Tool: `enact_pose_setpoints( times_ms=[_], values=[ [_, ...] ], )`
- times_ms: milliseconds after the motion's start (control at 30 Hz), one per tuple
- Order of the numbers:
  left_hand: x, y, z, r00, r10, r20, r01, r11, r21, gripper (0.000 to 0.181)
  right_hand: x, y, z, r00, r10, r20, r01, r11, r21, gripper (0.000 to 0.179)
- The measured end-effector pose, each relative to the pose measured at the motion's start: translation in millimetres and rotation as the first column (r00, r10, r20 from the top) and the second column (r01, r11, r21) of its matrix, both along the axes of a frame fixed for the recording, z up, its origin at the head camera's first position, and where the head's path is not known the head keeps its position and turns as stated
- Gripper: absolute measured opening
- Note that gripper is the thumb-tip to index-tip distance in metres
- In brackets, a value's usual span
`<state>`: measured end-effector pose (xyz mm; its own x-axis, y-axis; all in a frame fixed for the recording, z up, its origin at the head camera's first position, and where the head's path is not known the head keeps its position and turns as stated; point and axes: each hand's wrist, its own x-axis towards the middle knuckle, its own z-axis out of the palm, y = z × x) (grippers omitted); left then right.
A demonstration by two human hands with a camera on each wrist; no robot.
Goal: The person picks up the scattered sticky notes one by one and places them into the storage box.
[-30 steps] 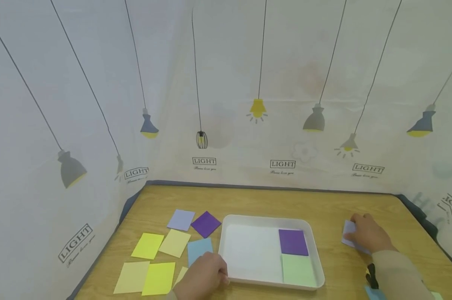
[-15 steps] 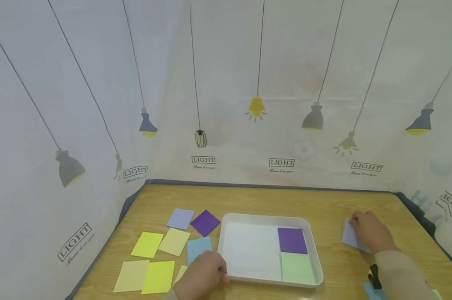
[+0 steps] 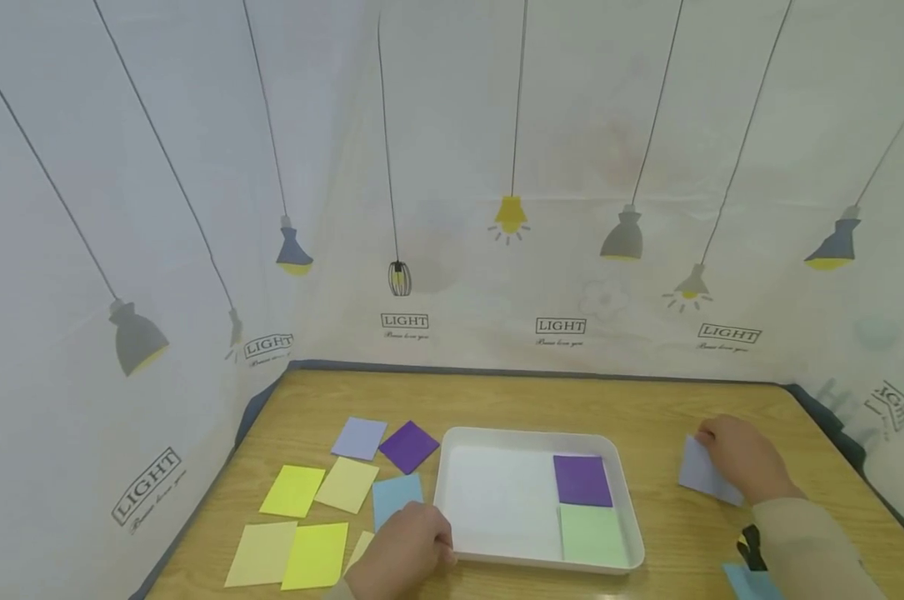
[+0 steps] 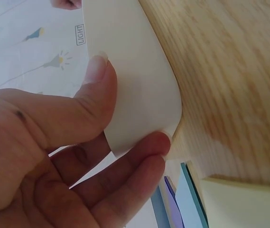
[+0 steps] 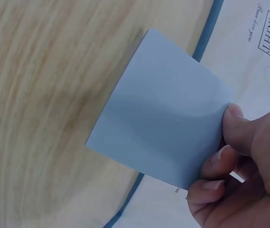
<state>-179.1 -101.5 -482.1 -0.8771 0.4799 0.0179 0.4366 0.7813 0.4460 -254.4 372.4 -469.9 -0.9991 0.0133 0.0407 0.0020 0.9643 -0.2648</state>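
At the front left corner of the white tray [image 3: 452,500], my left hand [image 3: 407,546] grips the wall. In the left wrist view its thumb [image 4: 97,71] presses one side of the tray wall [image 4: 139,80] and the fingertips curl at the corner. To the right of the tray, my right hand [image 3: 744,458] pinches a lavender sticky note [image 3: 699,471] by its edge. That note [image 5: 163,109] appears tilted off the tabletop in the right wrist view. Inside the tray, a purple sticky note [image 3: 582,481] lies behind a light green one [image 3: 592,535], both along the right side.
Left of the tray lie a lavender note [image 3: 359,438], a purple note [image 3: 409,447], a blue note [image 3: 396,498], and several yellow and cream notes [image 3: 347,485]. Another blue note [image 3: 751,582] and a small black item [image 3: 751,547] sit near the right sleeve. A printed curtain [image 3: 452,250] borders the table.
My right hand has drawn up the lavender note's edge, and more of its face shows than before. The left hand stays at the tray corner.
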Motion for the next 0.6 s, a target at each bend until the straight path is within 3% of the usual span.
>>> enact_pose_setpoints(
  times_ms=[333,600],
  values=[
    [-0.1,-0.1,-0.8,0.999,0.015,0.041,-0.015,1.000,0.010,0.014,6.1,-28.7,26.3,0.993,0.049,-0.103,-0.049,0.999,0.005,0.022],
    [-0.9,-0.3,-2.7,0.999,0.010,0.038,-0.010,1.000,0.008,0.015,4.5,-56.9,37.9,0.979,0.092,-0.180,-0.090,0.996,0.019,0.016]
  ],
)
